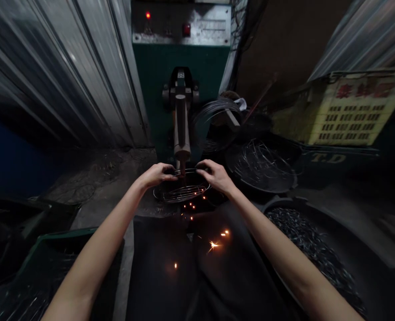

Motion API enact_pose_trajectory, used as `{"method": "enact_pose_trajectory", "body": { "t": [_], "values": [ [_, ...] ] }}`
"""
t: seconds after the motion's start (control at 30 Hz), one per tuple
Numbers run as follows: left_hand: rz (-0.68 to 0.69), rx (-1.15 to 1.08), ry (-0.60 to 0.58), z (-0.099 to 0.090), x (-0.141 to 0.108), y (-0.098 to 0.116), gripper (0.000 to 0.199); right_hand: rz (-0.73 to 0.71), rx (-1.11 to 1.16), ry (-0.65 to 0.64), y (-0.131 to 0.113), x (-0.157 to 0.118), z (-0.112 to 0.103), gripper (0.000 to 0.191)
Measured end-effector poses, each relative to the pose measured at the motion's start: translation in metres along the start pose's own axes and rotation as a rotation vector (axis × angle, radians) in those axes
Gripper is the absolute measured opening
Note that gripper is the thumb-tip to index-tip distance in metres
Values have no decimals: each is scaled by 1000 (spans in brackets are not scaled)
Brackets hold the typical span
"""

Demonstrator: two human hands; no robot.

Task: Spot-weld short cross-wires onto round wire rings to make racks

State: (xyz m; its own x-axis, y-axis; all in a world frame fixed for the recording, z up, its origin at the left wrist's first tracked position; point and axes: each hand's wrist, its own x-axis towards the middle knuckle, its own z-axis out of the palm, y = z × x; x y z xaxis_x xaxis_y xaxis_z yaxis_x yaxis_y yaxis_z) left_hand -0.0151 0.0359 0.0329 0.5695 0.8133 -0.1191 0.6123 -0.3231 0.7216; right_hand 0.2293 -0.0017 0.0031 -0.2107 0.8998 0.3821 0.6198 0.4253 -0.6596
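Observation:
A round wire frame of thin shiny metal hangs under the tip of a green spot welder's arm. On the left of the tip, my left hand pinches the frame's upper ring between thumb and fingers. My right hand grips the same ring from the right, its fingers curled. Orange sparks spray from the contact point down over a dark apron or cloth on my lap. The exact weld spot is too dark to make out.
The welder's panel shows a lit red lamp. At right are a pan of loose wires, a large black tub with small metal pieces, and a yellow crate. A green bin stands at lower left.

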Motion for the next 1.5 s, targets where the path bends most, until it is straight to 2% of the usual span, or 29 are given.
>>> {"method": "enact_pose_trajectory", "body": {
  "t": [0.07,0.13,0.2,0.27,0.37,0.5,0.57,0.67,0.83,0.93,1.0,1.13,1.27,1.3,1.37,1.43,1.5],
  "values": [
    [2,-12,-5,0,2,-3,46,55,-48,28,19,-13,-6,19],
    [5,-55,-27,1,3,-7,49,92,-71,-34,35,-24,-10,18],
    [2,-89,-40,2,1,-10,50,85,-62,-66,41,-29,-11,19],
    [-7,-64,-4,2,-3,-9,50,49,-72,-23,38,-30,-12,20],
    [3,45,184,3,-13,-1,50,14,-127,10,26,-30,-18,20],
    [83,123,552,10,-34,18,35,-7,-107,-13,19,-35,-26,23],
    [97,155,700,17,-45,27,29,-4,-86,-14,20,-38,-28,23],
    [144,221,799,31,-59,38,21,3,-103,-16,21,-40,-30,23],
    [329,321,676,58,-61,52,15,-45,-161,-88,26,-36,-38,23],
    [379,322,632,74,-59,57,15,-81,-163,-120,35,-30,-40,23],
    [393,310,622,85,-62,59,14,-91,-129,-122,39,-26,-34,22],
    [384,312,623,100,-74,58,13,-156,-143,-230,30,-26,-7,22],
    [198,334,627,88,-75,49,30,-137,-300,-205,6,-31,14,22],
    [140,337,576,82,-72,46,36,-136,-325,-203,-1,-32,16,22],
    [46,335,394,69,-64,41,42,-159,-358,-242,-12,-34,17,21],
    [-26,305,170,57,-56,37,38,-181,-351,-290,-20,-36,16,21],
    [-71,258,10,50,-50,35,31,-169,-292,-317,-25,-36,15,19]
  ]
}}
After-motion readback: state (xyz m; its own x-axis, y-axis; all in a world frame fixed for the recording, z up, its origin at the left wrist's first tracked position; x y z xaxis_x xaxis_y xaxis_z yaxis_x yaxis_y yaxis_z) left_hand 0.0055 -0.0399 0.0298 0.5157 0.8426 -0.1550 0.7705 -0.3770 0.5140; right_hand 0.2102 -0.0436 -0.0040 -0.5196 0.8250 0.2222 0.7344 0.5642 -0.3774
